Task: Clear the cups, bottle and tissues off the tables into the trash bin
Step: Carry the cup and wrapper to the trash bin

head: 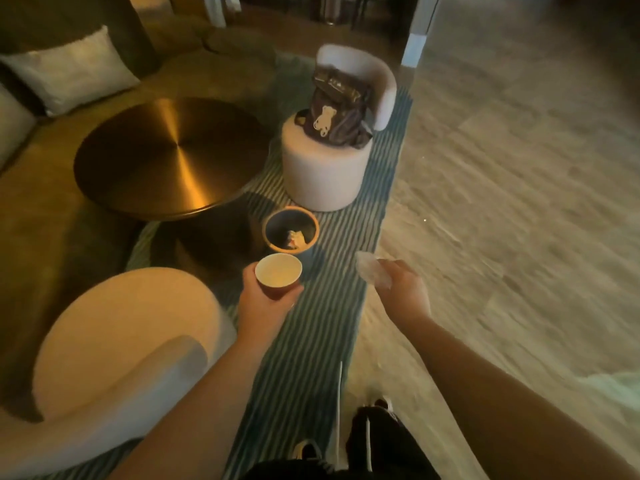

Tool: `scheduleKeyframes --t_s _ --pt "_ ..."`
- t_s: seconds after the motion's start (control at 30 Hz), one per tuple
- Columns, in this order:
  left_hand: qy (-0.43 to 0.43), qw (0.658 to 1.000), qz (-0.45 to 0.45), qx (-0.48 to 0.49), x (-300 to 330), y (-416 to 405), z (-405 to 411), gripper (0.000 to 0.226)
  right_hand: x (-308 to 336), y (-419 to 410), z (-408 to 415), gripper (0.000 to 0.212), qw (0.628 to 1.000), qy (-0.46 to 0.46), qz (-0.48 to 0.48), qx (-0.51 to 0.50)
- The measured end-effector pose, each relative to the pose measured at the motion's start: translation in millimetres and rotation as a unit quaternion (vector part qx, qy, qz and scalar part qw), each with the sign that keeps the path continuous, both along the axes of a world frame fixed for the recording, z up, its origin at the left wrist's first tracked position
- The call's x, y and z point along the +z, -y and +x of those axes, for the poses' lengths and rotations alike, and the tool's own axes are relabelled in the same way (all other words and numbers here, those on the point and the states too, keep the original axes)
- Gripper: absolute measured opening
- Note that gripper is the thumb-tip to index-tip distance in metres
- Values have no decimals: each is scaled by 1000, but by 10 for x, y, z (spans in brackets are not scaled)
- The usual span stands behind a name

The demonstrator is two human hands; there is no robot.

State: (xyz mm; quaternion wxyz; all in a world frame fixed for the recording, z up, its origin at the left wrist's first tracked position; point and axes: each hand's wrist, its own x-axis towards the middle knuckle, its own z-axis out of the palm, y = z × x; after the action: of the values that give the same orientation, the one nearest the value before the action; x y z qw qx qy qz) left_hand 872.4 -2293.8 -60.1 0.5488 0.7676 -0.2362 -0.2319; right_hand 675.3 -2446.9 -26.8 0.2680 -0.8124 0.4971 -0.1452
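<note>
Dim, warm light — blurred edges

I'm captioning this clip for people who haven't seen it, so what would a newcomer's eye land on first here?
Probably the round golden table gleaming at centre left, its top bare. Next, the two outstretched arms: the left hand holds a paper cup and the right hand grips a crumpled tissue. Just beyond the cup, a small orange-rimmed trash bin stands on the striped rug.

Trash bin [290, 230] mouth open from above, some waste at bottom. Round brass table [173, 157] crowds bin's left, white stool chair [323, 171] with bag [337, 109] just behind. Striped rug [332, 306] strip toward bin unobstructed.
</note>
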Motion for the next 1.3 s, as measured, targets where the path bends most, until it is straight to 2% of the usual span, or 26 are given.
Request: scheduleKeyframes --t_s 0.23,0.43,0.53,0.63,0.8,0.87,0.97,1.07,1.17,1.23,1.3 --pt "-30 991 48 121 -425 1040 818 83 -353 1552 1369 28 993 -4 53 103" --pt "-74 961 83 252 -713 2222 1410 85 -624 3015 2524 28 968 -36 46 244" --pt "-101 949 91 285 -828 2754 1575 81 -772 3670 2908 29 948 -80 61 303" --pt "-112 944 115 289 -1047 3195 1746 77 -987 4137 3222 25 945 -74 75 309" --pt "-165 936 118 288 -1648 3829 2141 71 -1634 4480 3601 12 941 -106 93 306" --pt "-195 935 96 280 -2018 4012 2344 71 -2016 4575 3730 12 936 -134 99 309" --pt "-204 935 129 259 -2588 4191 2620 74 -2645 4624 3884 22 935 -170 108 294" --pt "-242 936 131 218 -3074 4276 2720 85 -3136 4599 3976 8 933 -186 104 291" --pt "-277 929 92 229 -3305 4216 2616 84 -3446 4584 4042 20 931 -195 116 287" --pt "-246 929 127 246 -3293 4087 2523 80 -3551 4532 4100 27 925 -214 105 295" --pt "-236 922 185 245 -3258 3931 2478 85 -3599 4454 4170 35 928 -208 125 284"
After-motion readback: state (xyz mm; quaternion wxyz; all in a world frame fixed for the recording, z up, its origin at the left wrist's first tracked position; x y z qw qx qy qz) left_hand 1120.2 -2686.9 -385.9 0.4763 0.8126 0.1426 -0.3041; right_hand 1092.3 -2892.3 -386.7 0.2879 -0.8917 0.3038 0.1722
